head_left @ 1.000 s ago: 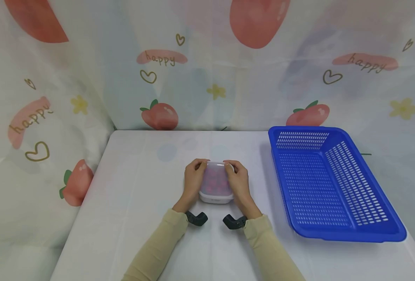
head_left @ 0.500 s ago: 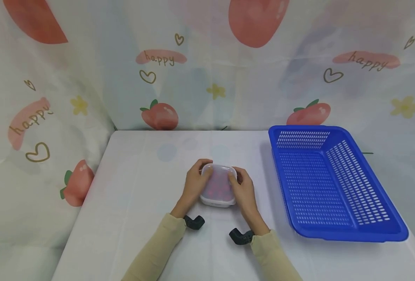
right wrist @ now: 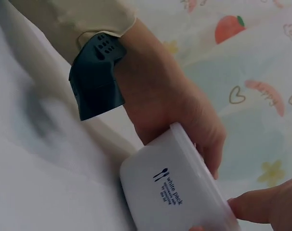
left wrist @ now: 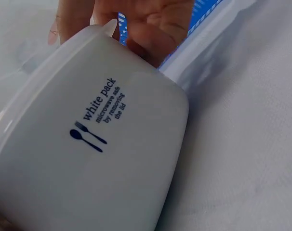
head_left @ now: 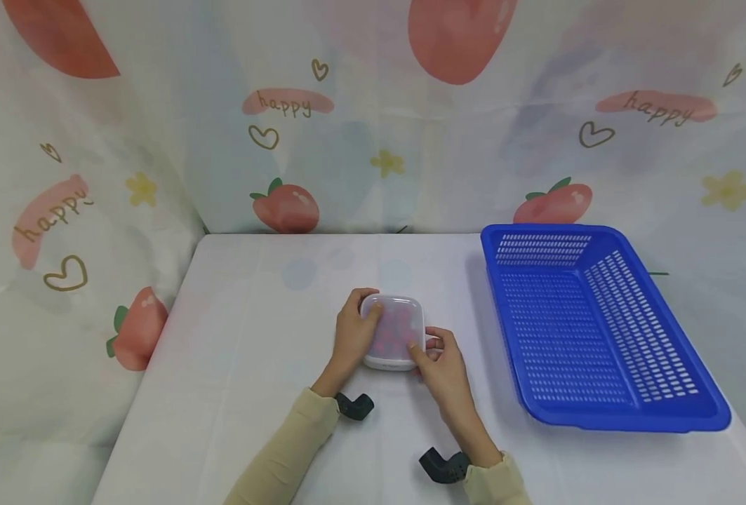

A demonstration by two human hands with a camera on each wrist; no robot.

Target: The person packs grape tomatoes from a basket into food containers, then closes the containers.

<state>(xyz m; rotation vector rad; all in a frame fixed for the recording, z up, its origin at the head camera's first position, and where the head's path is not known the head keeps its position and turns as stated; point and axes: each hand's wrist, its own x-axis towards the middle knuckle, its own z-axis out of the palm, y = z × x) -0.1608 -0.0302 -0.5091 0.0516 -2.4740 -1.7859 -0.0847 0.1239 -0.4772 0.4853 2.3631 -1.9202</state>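
- One white food box (head_left: 393, 332), square with rounded corners, is sitting on the worktop (head_left: 252, 365) near its middle; a translucent lid is covering it and pinkish-red contents are showing through, too blurred to count. Dark print with a spoon-and-fork mark and the words "white pack" is showing on its side wall (left wrist: 95, 127).
- One left hand (head_left: 351, 337) is gripping the box at its 9 o'clock side, palm against the wall and fingers curling over the far left corner of the lid.
- One right hand (head_left: 443, 359) is lying at the box's 4 o'clock corner, thumb touching the lid edge and fingers curled beside the wall; whether it is truly gripping the box, I cannot tell.
- Two beige sleeves are covering the forearms, and two dark wrist mounts are showing, one on the left wrist (head_left: 355, 405) and one on the right wrist (head_left: 442, 466).
- One blue slotted basket (head_left: 600, 414) is standing at 3 o'clock of the box, well apart from it, with its long side running front to back.
- One printed cloth backdrop (head_left: 284, 203) with strawberries, hearts, flowers and the word "happy" is hanging from 9 through 12 to 3 o'clock.
- Bare worktop is lying between the box and the basket.
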